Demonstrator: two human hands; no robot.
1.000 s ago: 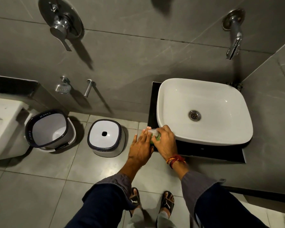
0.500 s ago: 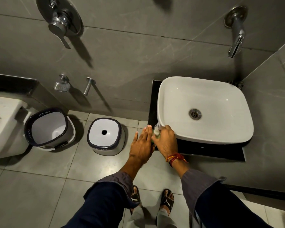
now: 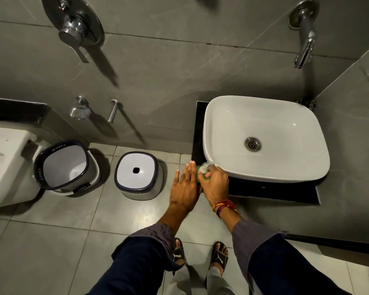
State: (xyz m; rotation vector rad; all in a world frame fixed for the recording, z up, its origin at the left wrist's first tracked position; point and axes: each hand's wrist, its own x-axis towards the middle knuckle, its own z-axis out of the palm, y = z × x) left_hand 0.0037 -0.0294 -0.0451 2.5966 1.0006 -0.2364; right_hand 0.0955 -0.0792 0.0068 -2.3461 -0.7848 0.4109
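Note:
A small clear bottle of green liquid [image 3: 203,170] stands at the front left corner of the black counter [image 3: 273,191], against the white wash basin [image 3: 264,137]. My right hand [image 3: 214,184] grips the bottle from the right, fingers curled over it, so most of it is hidden. My left hand [image 3: 184,186] is held flat beside the bottle on its left, fingers straight and together, pointing away from me. Whether the left fingers touch the bottle is unclear.
A wall tap [image 3: 305,39] hangs above the basin. On the floor to the left stand an upturned white stool [image 3: 137,175] and a tilted white bucket [image 3: 65,165]; a toilet [image 3: 2,165] is at the far left. Shower valve [image 3: 73,26] on the wall. My sandalled feet [image 3: 200,255] stand on grey tiles.
My right hand has shifted slightly on the bottle, showing more of its clear top. My left hand has straightened and moved a little up alongside it.

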